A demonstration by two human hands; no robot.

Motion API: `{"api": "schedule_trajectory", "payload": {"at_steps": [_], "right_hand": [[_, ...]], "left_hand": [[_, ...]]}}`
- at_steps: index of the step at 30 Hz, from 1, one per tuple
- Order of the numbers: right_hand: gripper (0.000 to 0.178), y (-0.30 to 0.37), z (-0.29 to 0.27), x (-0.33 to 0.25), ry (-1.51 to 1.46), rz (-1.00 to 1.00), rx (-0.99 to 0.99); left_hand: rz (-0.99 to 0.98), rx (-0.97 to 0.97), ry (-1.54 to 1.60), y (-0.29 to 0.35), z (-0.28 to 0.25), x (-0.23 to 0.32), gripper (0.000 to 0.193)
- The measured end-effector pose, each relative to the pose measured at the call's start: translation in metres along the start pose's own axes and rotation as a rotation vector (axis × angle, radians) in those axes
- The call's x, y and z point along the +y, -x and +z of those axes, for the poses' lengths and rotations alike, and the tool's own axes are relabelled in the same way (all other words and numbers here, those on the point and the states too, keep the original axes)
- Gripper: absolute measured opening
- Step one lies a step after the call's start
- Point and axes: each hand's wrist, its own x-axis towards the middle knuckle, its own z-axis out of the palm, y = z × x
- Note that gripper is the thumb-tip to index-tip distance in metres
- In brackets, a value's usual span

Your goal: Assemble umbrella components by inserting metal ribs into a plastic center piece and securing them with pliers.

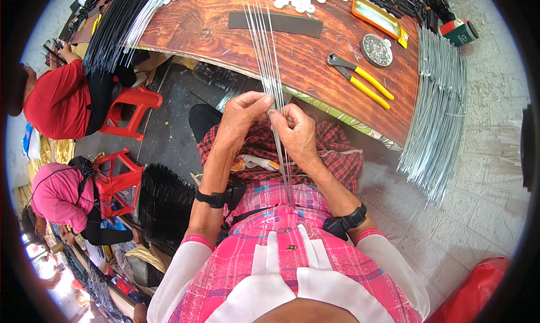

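A small bundle of thin silvery metal wires (262,47) runs lengthwise in front of me, its far ends fanned out over the table and its near ends at my waist. My left hand (243,113) is closed on the wires from the left, thumb pressed over them. From the right my right hand (297,129) pinches the same bundle, thumb and fingers together just beside the left thumb. Under the far ends of the wires lies a dark flat strip (298,26). A tool with orange and white handles (256,162) rests on the checkered cloth (343,160) in my lap.
Yellow-handled pincers (360,80), a round dish of small metal pieces (376,50) and an orange tray (378,14) lie on the wooden table (197,36). Long grey wires (436,109) overhang its right edge, black ones (115,30) its left. Two people sit at left near red stools (132,109).
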Motion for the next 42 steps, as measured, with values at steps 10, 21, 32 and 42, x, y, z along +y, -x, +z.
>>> {"api": "schedule_trajectory", "payload": {"at_steps": [10,21,32,42], "right_hand": [[0.025,0.002,0.001,0.001,-0.072,0.026,0.007],[0.025,0.002,-0.004,-0.007,-0.017,0.039,-0.027],[0.025,0.003,-0.007,-0.012,-0.002,0.071,-0.066],[0.025,0.003,-0.005,-0.008,-0.066,0.037,-0.045]], "left_hand": [[0.0,0.013,0.047,0.002,0.001,-0.001,0.017],[0.057,0.006,0.016,0.004,0.0,0.001,0.016],[0.034,-0.011,-0.017,0.005,0.002,0.003,0.014],[0.043,-0.035,-0.022,0.007,0.002,0.002,0.01]]}}
